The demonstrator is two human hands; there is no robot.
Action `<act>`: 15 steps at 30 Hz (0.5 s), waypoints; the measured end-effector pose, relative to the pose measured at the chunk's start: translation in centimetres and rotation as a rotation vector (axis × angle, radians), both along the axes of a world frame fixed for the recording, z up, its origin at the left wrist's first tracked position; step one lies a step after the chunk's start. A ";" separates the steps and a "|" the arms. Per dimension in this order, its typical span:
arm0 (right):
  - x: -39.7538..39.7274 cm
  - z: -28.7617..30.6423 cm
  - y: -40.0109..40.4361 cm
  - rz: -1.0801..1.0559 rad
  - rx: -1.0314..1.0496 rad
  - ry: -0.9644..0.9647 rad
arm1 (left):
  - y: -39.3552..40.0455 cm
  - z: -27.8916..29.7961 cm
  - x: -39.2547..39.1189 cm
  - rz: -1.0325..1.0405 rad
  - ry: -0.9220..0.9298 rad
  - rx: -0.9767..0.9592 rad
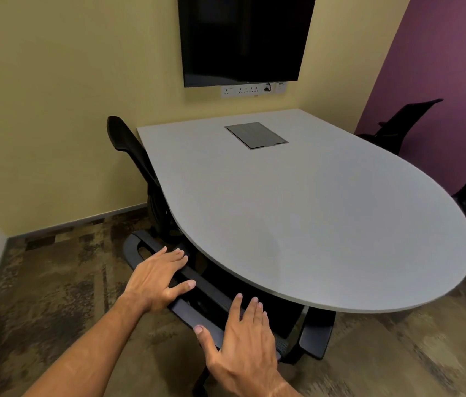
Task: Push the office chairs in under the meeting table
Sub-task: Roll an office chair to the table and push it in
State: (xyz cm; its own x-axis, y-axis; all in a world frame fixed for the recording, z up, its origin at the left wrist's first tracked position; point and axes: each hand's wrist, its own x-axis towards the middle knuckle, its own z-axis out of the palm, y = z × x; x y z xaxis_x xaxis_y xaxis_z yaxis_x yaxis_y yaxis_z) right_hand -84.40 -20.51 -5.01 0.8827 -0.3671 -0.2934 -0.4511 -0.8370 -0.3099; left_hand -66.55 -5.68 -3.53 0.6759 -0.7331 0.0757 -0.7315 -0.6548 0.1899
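Flat and unclenched, your left hand point(156, 277) and right hand point(243, 343) pressed the black office chair's backrest point(197, 293), seemingly tucked under the grey rounded meeting table's point(312, 210) near edge.

dark wall screen point(244, 38) above white sockets point(253, 89); patterned carpet point(54, 282).
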 end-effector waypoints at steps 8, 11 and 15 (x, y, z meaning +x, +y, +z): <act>3.2 -0.6 1.2 -0.005 0.019 0.061 | 0.8 -0.3 2.9 -0.041 0.018 -0.025; 4.5 -1.2 1.6 -0.012 0.029 0.029 | 0.9 0.0 4.4 -0.065 0.013 0.010; 5.7 -1.4 2.3 -0.035 0.035 0.013 | 1.1 0.0 6.0 -0.091 0.007 0.050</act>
